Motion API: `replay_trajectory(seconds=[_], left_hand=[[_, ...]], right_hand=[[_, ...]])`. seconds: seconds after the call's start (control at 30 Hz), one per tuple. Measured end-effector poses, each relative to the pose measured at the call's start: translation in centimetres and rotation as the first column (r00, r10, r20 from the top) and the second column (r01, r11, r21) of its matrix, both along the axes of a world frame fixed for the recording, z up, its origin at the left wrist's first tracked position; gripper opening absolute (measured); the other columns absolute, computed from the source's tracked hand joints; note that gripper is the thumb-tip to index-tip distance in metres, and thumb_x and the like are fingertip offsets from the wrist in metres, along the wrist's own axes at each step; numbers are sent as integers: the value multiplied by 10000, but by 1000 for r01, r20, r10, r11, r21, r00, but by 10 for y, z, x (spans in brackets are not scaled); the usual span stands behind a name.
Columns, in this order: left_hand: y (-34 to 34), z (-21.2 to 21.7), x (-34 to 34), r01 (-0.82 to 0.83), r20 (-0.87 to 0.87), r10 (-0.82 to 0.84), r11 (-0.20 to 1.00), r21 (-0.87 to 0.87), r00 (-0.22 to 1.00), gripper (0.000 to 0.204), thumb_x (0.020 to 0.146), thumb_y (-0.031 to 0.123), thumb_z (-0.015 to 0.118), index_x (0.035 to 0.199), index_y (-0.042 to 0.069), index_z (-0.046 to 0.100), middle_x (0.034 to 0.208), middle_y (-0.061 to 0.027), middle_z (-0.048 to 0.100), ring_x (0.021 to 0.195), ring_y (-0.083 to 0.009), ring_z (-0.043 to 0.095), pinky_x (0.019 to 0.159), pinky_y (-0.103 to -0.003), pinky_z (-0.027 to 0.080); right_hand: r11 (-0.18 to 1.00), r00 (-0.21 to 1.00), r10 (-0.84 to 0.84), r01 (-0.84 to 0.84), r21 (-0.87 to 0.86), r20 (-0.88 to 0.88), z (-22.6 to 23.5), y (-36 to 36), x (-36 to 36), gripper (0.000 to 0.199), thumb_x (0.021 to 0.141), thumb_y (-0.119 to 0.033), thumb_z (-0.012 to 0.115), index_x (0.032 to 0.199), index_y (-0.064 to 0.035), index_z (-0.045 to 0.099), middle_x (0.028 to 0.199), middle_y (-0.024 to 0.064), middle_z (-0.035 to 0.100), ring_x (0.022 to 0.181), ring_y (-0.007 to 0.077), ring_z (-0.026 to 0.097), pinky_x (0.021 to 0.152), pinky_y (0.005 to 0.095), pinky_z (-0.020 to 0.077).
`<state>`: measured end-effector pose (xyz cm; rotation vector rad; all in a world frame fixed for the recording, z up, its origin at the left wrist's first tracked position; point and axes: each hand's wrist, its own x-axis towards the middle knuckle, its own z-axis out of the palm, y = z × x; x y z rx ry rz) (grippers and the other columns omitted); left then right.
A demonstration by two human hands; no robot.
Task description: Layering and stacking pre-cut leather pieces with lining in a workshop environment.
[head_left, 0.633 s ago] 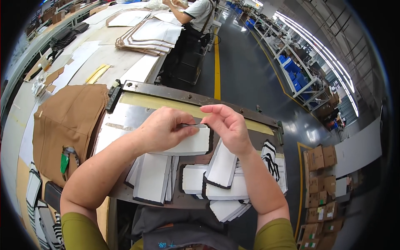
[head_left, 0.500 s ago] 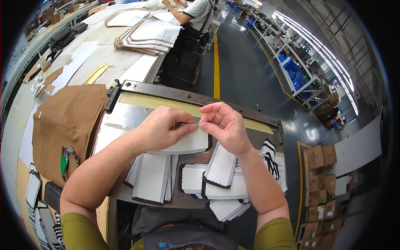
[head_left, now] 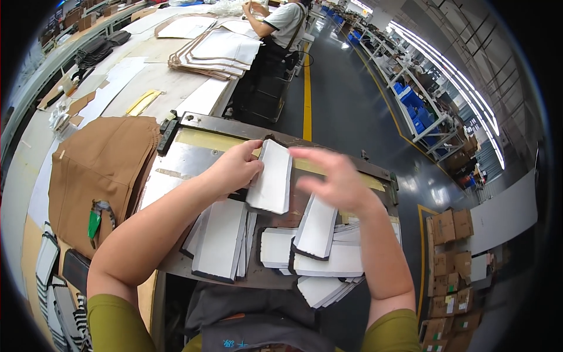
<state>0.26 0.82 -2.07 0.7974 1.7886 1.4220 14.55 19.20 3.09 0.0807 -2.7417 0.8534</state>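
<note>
A white panel (head_left: 271, 179) with grey folded sides and a dark edge stands tilted over the metal work plate (head_left: 167, 188). My left hand (head_left: 234, 170) pinches it at its left side. Smeared by motion, my right hand (head_left: 337, 179) is beside the panel's upper right corner, thumb and fingers spread; whether a fingertip touches it I cannot tell. Below my left hand lies a stack of similar white panels (head_left: 220, 240) with black edges. More panels lie to the right, one slanting piece (head_left: 315, 229) on top of a crosswise pile (head_left: 328, 261).
Brown fabric pieces (head_left: 102, 170) are piled left of the plate. A long white table (head_left: 158, 88) carries stacked large panels (head_left: 217, 50). Beyond it a person (head_left: 284, 23) sits working. Cardboard boxes (head_left: 451, 226) stand at right, and shelving with blue bins (head_left: 413, 108) lines the aisle.
The panel has turned from lying crosswise to upright between my hands. My right hand has let go of its pinch at the edge, spread its fingers and moved slightly right.
</note>
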Motion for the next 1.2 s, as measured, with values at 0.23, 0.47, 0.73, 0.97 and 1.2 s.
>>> replay_trajectory(seconds=[0.23, 0.47, 0.73, 0.97, 1.2], left_hand=[[11, -18, -5, -111, -572, 39, 990, -92, 819, 575, 883, 77, 617, 1428, -2, 452, 1111, -209, 655, 1006, -314, 645, 858, -386, 530], [-1, -30, -12, 123, -953, -192, 978, -166, 236, 497, 902, 269, 660, 1340, 58, 559, 1349, -136, 555, 1332, -305, 462, 1121, -407, 359], [4, -19, 2, 106, -896, -263, 965, -241, 358, 602, 932, 421, 636, 1343, -8, 538, 1443, -165, 487, 1328, -327, 469, 1126, -415, 349], [5, -25, 5, 83, -910, -237, 971, -222, 340, 646, 938, 451, 619, 1367, -23, 525, 1450, -170, 493, 1357, -318, 456, 1139, -413, 337], [9, -32, 1, 51, -947, -157, 988, -148, 280, 667, 924, 500, 614, 1364, 5, 541, 1417, -162, 518, 1349, -301, 459, 1132, -415, 339]], right_hand=[[958, 925, 146, -220, 182, 351, -38, 5, -18, 756, 850, -209, 680, 1519, -56, 361, 1612, 166, 272, 1493, 317, 251, 1226, 409, 226], [965, 943, 132, -192, 179, 305, -35, 7, -17, 608, 870, -236, 716, 1413, -53, 513, 1484, 133, 487, 1384, 303, 424, 1213, 443, 253], [961, 998, 70, -69, 269, 7, -64, 9, -11, 576, 905, -325, 680, 1370, -17, 536, 1449, 183, 505, 1370, 320, 445, 1177, 445, 302], [939, 997, 39, -57, 340, 62, -65, 9, -12, 603, 946, -342, 625, 1425, -6, 476, 1500, 182, 449, 1406, 315, 401, 1188, 450, 284], [912, 999, 25, -12, 409, -27, -70, 5, -14, 576, 924, -322, 652, 1387, -2, 525, 1467, 170, 491, 1370, 309, 442, 1170, 444, 301]])
